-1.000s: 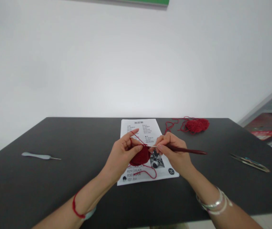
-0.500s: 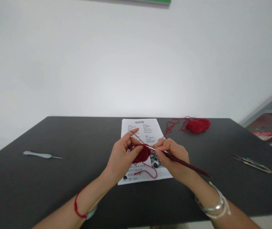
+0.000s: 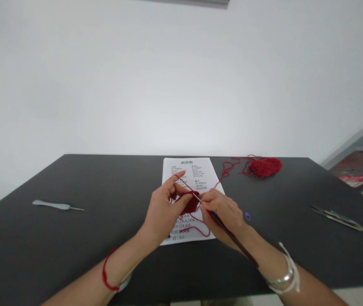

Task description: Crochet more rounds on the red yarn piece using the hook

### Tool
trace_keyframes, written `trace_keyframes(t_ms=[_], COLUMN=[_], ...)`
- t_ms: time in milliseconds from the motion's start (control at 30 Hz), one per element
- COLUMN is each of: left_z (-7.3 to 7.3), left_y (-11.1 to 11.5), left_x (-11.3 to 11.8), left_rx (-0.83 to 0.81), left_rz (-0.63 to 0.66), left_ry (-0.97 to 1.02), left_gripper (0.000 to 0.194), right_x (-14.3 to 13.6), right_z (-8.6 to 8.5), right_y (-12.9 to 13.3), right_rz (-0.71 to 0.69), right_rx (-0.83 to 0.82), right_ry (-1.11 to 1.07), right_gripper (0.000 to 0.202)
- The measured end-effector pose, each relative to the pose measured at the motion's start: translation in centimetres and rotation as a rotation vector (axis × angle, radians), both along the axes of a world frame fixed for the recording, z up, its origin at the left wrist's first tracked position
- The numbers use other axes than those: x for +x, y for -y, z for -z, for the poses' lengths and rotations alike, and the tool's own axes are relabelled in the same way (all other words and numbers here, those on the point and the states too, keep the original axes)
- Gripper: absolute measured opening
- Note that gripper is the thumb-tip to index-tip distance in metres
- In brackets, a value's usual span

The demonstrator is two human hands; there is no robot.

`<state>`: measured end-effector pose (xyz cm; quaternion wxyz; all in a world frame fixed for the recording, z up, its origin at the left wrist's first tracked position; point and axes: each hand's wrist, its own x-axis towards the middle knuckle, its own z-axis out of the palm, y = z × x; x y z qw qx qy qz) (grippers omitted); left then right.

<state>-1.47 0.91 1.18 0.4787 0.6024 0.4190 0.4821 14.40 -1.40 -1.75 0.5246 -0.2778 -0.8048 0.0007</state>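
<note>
A small dark red crochet piece (image 3: 190,205) is pinched between the thumb and fingers of my left hand (image 3: 164,208). Red yarn runs over the raised left index finger and down to the top edge of the piece. My right hand (image 3: 224,212) is closed round a crochet hook (image 3: 237,242) with a dark red-brown handle; its metal tip meets the piece's top edge. A loose yarn tail curls below the piece. Under both hands lies a printed paper sheet (image 3: 187,166), partly covered by them.
A ball of red yarn (image 3: 265,167) rests at the back right, its strand trailing to the hands. On the left is a grey-handled hook (image 3: 52,205). Thread snips (image 3: 337,217) lie far right, and a small purple marker (image 3: 247,216) sits beside my right hand.
My right hand has turned, so the hook's handle slants more steeply down toward the wrist. The purple marker has come into view. My left hand keeps its grip almost unmoved.
</note>
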Motion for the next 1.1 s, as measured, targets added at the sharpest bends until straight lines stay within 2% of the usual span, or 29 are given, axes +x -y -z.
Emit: trace_keyframes(t_ms=[100, 233, 333, 400, 500, 600, 733, 867, 967, 1033, 1100], left_z=[-0.1, 0.2, 0.5, 0.5, 0.5, 0.4, 0.3, 0.1, 0.0, 0.0, 0.1], left_y=[0.1, 0.0, -0.2, -0.1, 0.2, 0.1, -0.4, -0.5, -0.4, -0.3, -0.4], left_x=[0.1, 0.2, 0.4, 0.5, 0.7, 0.6, 0.3, 0.0, -0.1, -0.1, -0.2], left_rx=[-0.057, -0.294, -0.415, -0.416, -0.293, -0.151, -0.078, -0.012, 0.033, 0.036, 0.031], left_rz=[0.025, 0.168, 0.22, 0.198, 0.132, 0.093, 0.047, -0.009, -0.043, -0.035, -0.01], left_ry=[0.05, 0.255, 0.392, 0.42, 0.339, 0.233, 0.161, 0.088, 0.037, 0.012, -0.013], left_gripper=[0.056, 0.068, 0.066, 0.066, 0.069, 0.066, 0.067, 0.064, 0.055, 0.052, 0.051], right_x=[0.1, 0.8, 0.9, 0.5, -0.4, -0.8, -0.6, -0.5, -0.5, -0.4, 0.0], right_z=[0.1, 0.4, 0.8, 1.1, 1.3, 1.0, 0.2, -0.2, -0.4, -0.6, -0.8], right_y=[-0.4, -1.1, -1.2, -1.0, -0.6, -0.3, 0.0, 0.1, -0.1, -0.2, -0.1], right_rz=[0.011, 0.013, 0.036, 0.11, 0.204, 0.152, 0.046, -0.017, -0.155, -0.219, -0.197], right_rx=[0.106, 0.181, 0.211, 0.228, 0.201, 0.111, -0.068, -0.422, -0.7, -0.795, -0.778], right_ry=[0.118, 0.248, 0.302, 0.305, 0.247, 0.084, -0.135, -0.465, -0.733, -0.795, -0.711], right_gripper=[0.02, 0.017, 0.017, 0.017, 0.017, 0.018, 0.016, 0.011, 0.017, 0.019, 0.017])
